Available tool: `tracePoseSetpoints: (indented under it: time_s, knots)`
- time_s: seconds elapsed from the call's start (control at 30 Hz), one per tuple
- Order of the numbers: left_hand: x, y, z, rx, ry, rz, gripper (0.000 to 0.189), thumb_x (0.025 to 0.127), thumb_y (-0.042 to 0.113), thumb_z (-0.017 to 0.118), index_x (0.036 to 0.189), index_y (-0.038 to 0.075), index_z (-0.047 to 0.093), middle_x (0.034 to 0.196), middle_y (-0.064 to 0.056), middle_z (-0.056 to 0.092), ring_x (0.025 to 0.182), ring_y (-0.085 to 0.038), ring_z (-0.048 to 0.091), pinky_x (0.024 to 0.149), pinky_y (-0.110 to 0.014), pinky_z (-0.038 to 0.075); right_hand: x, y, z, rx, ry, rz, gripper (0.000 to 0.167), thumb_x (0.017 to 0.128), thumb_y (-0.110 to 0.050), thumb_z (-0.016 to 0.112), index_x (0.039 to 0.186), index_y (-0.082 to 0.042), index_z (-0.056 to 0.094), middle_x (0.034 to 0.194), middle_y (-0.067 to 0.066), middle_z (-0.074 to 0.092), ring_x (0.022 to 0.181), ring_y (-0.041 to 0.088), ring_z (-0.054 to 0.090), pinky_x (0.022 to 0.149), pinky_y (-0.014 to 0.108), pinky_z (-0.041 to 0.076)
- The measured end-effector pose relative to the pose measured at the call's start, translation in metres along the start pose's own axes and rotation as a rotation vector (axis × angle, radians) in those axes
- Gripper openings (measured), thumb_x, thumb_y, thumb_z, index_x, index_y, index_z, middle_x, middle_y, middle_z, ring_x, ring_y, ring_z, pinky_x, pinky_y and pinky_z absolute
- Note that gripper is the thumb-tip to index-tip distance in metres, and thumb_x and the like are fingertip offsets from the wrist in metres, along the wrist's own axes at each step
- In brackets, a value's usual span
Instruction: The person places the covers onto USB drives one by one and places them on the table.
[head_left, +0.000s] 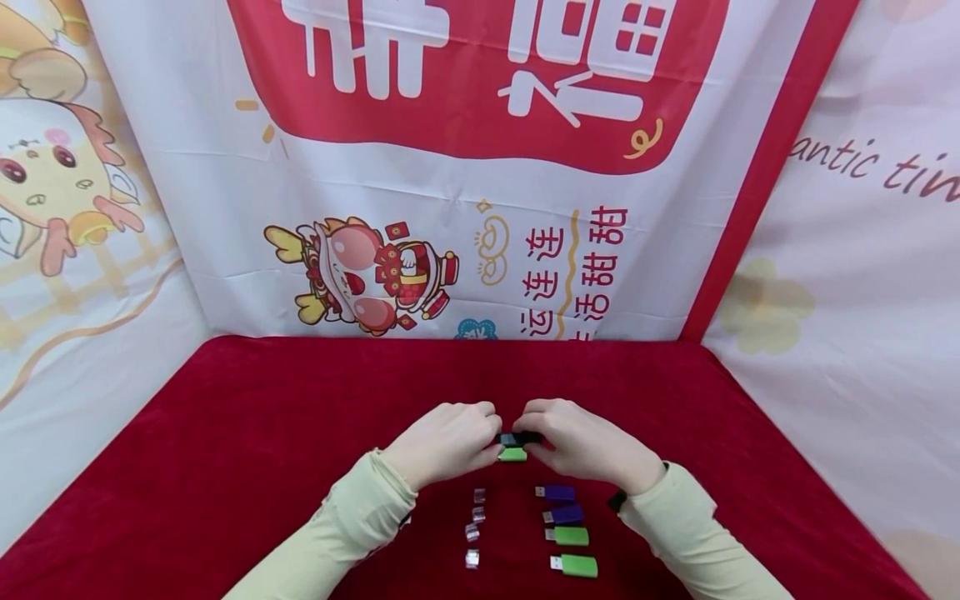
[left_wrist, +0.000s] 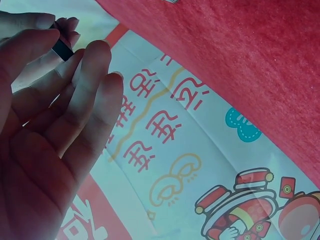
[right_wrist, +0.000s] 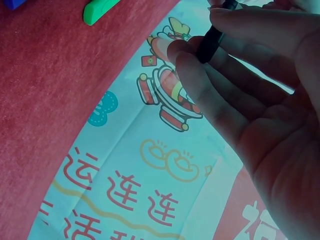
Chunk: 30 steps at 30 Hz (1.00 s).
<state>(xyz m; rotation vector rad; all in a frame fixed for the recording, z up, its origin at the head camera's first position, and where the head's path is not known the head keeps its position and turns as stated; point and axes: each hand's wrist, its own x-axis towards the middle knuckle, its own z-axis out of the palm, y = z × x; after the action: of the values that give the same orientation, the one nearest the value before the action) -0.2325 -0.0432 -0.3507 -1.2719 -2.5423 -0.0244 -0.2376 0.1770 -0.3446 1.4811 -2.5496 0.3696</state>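
Note:
Both hands meet over the middle of the cloth, holding a black USB flash drive point(head_left: 519, 438) between them. My left hand point(head_left: 450, 442) pinches its left end between thumb and fingertips, and a dark end of the drive point(left_wrist: 62, 49) shows past the fingertips in the left wrist view. The right hand point(head_left: 588, 442) grips the other end; in the right wrist view the black body point(right_wrist: 210, 44) lies between thumb and fingers. Just below the held drive in the head view lies a green USB flash drive point(head_left: 513, 455), partly covered by the fingers.
Nearer me on the red cloth point(head_left: 300, 400), purple flash drives point(head_left: 558, 493) and green flash drives point(head_left: 579, 567) lie in a column at right, metal plugs pointing left. Several small clear caps point(head_left: 472, 559) line up to their left. A printed fabric backdrop point(head_left: 420, 183) stands behind.

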Motion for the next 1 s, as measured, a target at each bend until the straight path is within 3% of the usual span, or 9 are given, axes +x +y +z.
tracePoseSetpoints:
  time_s: [1.0]
  knots:
    - [-0.0016, 0.0015, 0.0022, 0.077, -0.002, 0.001, 0.02, 0.092, 0.03, 0.071, 0.089, 0.011, 0.066, 0.079, 0.0, 0.053, 0.061, -0.009, 0.052, 0.052, -0.02, 0.045, 0.0021, -0.0031, 0.0035, -0.051, 0.021, -0.002, 0.017, 0.083, 0.001, 0.074, 0.098, -0.005, 0.071, 0.088, -0.001, 0.061, 0.079, 0.009, 0.06, 0.07, 0.021, 0.051]
